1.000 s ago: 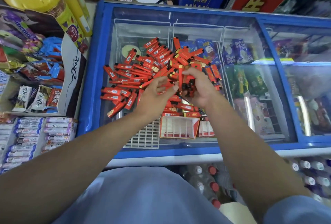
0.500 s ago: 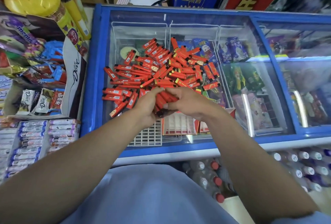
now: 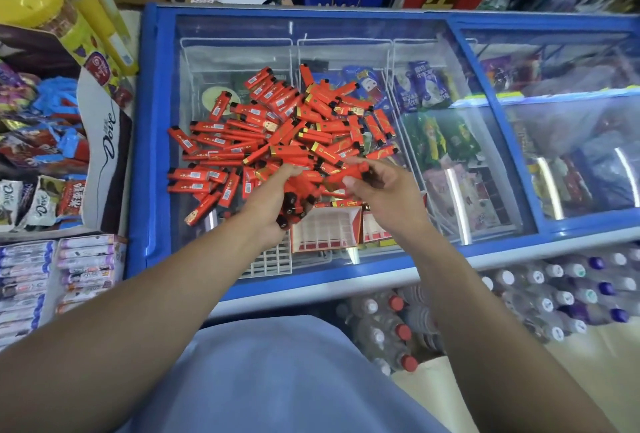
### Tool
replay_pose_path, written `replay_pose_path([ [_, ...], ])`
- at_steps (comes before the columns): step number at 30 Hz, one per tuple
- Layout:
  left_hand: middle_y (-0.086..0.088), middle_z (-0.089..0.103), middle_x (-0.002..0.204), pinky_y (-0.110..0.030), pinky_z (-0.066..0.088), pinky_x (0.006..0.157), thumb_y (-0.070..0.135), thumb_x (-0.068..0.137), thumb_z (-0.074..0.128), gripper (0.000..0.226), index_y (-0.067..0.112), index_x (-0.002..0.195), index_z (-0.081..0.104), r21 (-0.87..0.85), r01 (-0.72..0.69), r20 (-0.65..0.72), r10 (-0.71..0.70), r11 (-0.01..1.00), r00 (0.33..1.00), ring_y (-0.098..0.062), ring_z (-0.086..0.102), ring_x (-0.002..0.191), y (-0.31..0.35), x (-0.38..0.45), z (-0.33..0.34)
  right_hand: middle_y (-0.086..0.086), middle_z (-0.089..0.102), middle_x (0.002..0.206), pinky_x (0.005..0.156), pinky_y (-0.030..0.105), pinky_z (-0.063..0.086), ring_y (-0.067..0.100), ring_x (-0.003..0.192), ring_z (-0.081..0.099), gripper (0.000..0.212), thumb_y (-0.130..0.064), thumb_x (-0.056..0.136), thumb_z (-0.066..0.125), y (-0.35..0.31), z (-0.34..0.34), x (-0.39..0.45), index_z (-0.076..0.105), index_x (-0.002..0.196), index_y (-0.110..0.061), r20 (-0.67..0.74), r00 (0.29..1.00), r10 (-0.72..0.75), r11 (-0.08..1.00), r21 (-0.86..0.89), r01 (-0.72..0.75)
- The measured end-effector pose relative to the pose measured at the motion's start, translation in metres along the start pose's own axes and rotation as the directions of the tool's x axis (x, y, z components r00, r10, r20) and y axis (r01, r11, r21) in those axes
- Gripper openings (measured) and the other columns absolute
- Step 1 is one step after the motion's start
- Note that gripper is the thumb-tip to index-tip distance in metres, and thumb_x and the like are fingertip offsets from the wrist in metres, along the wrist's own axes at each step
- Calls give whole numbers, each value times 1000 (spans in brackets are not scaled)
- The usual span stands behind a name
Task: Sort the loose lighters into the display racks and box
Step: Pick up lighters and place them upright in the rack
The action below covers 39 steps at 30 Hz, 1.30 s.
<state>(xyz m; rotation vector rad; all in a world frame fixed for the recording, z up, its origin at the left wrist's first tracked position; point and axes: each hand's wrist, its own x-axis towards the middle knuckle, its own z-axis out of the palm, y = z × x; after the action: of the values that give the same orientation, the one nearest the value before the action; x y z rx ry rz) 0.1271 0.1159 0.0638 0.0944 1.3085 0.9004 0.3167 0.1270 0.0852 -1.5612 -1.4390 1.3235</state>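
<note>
Where lighters [image 3: 277, 141] sprawl, freezer lid [image 3: 346, 30], bottles [image 3: 398, 328]

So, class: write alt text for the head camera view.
A person's left hand holds a bundle of red lighters over a red-and-white display rack, while the right hand pinches one lighter; more lie heaped on a freezer lid.

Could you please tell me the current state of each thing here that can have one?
Left hand: grips a bunch of lighters.
Right hand: pinches one lighter.
Lighter pile: loose, jumbled on the freezer lid.
Red box: open, slots look empty.
White rack: flat on the lid, empty where visible.
Freezer lid: closed.
</note>
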Motion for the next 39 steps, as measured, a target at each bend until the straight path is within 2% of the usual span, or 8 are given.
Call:
replay_pose_path([
  [2, -9, 70, 70, -31, 54, 68, 23, 90, 69, 15, 10, 83, 66, 24, 18, 5, -18, 1000, 1000, -19, 63, 59, -3, -2, 1, -10, 76, 98, 83, 26, 56, 6, 88, 71, 27, -23, 95, 71, 7, -13, -2, 72, 122, -24, -13, 999, -29, 988, -155, 27],
  [6, -8, 57, 71, -38, 54, 71, 11, 91, 57, 2, 9, 90, 57, -59, 59, 65, -55, 997, 996, -20, 58, 55, -9, -7, 5, -3, 74, 85, 61, 29, 44, 6, 62, 60, 4, -20, 97, 64, 20, -42, -6, 68, 99, -21, -116, 993, 9, 965, -259, -39],
  [11, -15, 63, 90, -38, 60, 69, 6, 92, 56, 11, 4, 102, 55, -61, 82, 122, -74, 995, 990, -26, 61, 74, -19, -11, 9, -7, 76, 70, 68, 45, 59, 29, 64, 70, 8, -24, 93, 66, 51, -90, -7, 61, 92, -17, -227, 960, 162, 904, -356, -236],
  [16, -16, 68, 93, -40, 60, 75, 9, 96, 58, 9, 4, 103, 62, 42, 79, 122, -83, 996, 989, -27, 66, 73, -28, -13, 12, -1, 77, 74, 71, 48, 60, 18, 60, 65, 12, -27, 96, 70, 92, -98, -3, 74, 88, -19, -254, 921, 295, 907, -230, -354],
  [21, -17, 72, 96, -42, 60, 77, 12, 96, 62, 19, 3, 113, 62, 84, 95, 97, -103, 992, 990, -27, 71, 73, -35, -15, 12, 0, 77, 86, 61, 28, 58, 10, 59, 68, 17, -23, 102, 59, 105, -83, 3, 76, 98, -24, -256, 928, 273, 940, -137, -314],
  [26, -16, 76, 98, -47, 61, 86, 15, 96, 63, 30, 1, 123, 61, 125, 85, 97, -98, 989, 990, -29, 74, 80, -36, -17, 13, -1, 74, 98, 80, 47, 62, 14, 73, 75, 23, -35, 104, 54, 103, -75, 6, 69, 117, -23, -197, 945, 260, 946, -146, -291],
  [36, -15, 77, 109, -51, 58, 96, 16, 100, 62, 19, 6, 116, 68, 187, 77, 127, -102, 979, 987, -27, 76, 90, -39, -20, 14, -2, 76, 99, 83, 52, 60, 15, 75, 76, 24, -33, 106, 50, 102, -74, 14, 69, 116, -21, -198, 937, 289, 940, -126, -317],
  [39, -12, 78, 110, -41, 62, 83, 19, 97, 68, 26, 10, 121, 68, 229, 75, 127, -106, 971, 986, -26, 76, 97, -39, -21, 12, 1, 76, 101, 83, 48, 62, 16, 77, 76, 26, -31, 107, 51, 102, -77, 14, 68, 120, -17, -178, 934, 309, 937, -111, -331],
])
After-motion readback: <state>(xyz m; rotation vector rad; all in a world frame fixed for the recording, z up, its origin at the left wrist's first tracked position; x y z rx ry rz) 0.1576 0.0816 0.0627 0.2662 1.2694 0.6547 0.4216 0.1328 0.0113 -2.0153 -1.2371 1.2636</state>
